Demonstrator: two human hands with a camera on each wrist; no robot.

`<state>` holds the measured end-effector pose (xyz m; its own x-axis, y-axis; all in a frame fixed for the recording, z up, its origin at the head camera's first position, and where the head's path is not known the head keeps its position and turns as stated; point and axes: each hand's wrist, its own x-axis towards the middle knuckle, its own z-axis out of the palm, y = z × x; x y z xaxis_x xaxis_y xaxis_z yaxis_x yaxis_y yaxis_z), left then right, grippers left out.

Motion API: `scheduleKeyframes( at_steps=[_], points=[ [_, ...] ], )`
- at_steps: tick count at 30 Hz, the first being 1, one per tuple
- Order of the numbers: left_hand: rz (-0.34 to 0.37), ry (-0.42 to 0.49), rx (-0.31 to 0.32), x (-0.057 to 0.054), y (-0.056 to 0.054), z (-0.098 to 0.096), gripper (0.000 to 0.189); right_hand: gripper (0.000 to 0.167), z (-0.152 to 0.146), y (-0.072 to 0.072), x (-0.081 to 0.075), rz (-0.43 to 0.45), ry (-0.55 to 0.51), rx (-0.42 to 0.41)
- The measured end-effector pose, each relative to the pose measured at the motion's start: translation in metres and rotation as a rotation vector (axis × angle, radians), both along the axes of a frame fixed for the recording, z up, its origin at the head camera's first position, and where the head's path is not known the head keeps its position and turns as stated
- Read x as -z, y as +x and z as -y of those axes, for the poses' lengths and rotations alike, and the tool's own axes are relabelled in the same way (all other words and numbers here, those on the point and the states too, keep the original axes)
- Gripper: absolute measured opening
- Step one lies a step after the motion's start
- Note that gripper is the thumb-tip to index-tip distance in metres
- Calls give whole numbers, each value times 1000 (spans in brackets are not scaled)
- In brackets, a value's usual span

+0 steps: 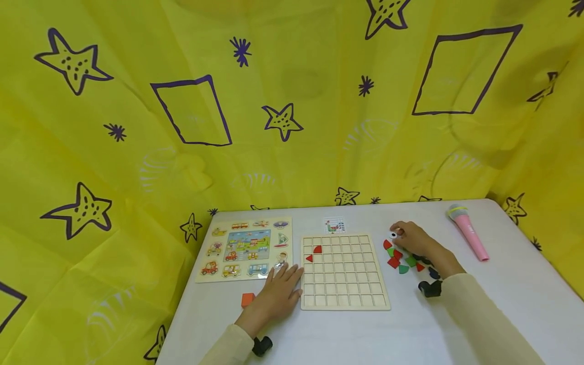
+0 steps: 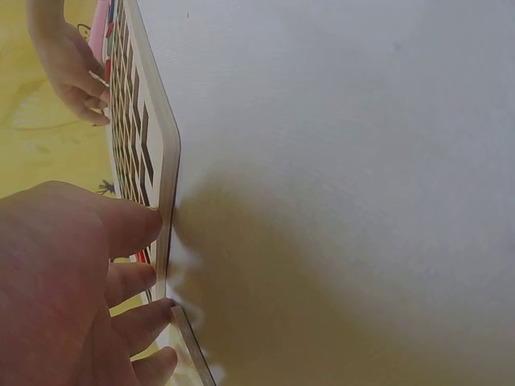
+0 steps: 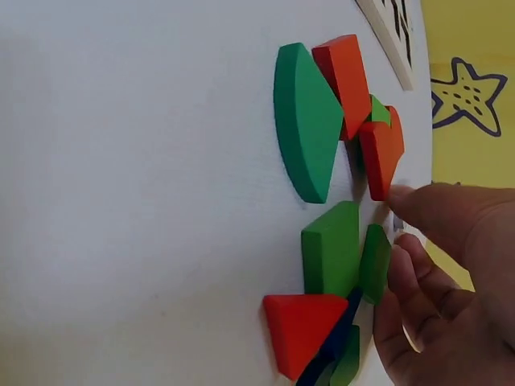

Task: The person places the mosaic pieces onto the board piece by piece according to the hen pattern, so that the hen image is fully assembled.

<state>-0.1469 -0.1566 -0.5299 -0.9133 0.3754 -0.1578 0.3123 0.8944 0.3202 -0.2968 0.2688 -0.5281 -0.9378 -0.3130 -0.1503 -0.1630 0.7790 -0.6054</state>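
My right hand (image 1: 412,239) pinches a small white round piece with a dark dot (image 1: 394,235) between thumb and fingers. It hovers at the far end of a loose pile of red, green and dark blue blocks. A green curved block (image 3: 306,125) and a red triangle block (image 3: 302,331) lie in that pile. At the left edge of a wooden grid board (image 1: 345,307) rests my left hand (image 1: 279,290), fingers extended, thumb touching the rim. Two red pieces sit in the board's upper left cells, a quarter circle (image 1: 318,249) and a triangle (image 1: 309,258).
A picture card (image 1: 334,225) lies behind the grid board. Left of it is a vehicle puzzle board (image 1: 203,274), with an orange-red cube (image 1: 248,299) in front. A pink toy microphone (image 1: 472,235) lies far right. Yellow patterned cloth (image 1: 319,162) stands behind the white table.
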Motion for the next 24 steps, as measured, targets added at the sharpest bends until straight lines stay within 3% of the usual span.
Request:
scheduleKeyframes(
  at_steps=[3, 9, 15, 19, 24],
  points=[
    [-1, 2, -5, 0, 0, 1, 59, 37, 1, 0, 0, -6, 0, 5],
    [-3, 3, 0, 1, 0, 1, 60, 45, 3, 2, -3, 37, -7, 13],
    [0, 3, -2, 1, 0, 1, 60, 33, 3, 4, -5, 7, 8, -17],
    [2, 7, 3, 0, 0, 1, 60, 43, 1, 3, -4, 39, 28, 16],
    [-2, 5, 3, 0, 0, 1, 59, 41, 0, 2, -4, 52, 8, -24]
  ],
)
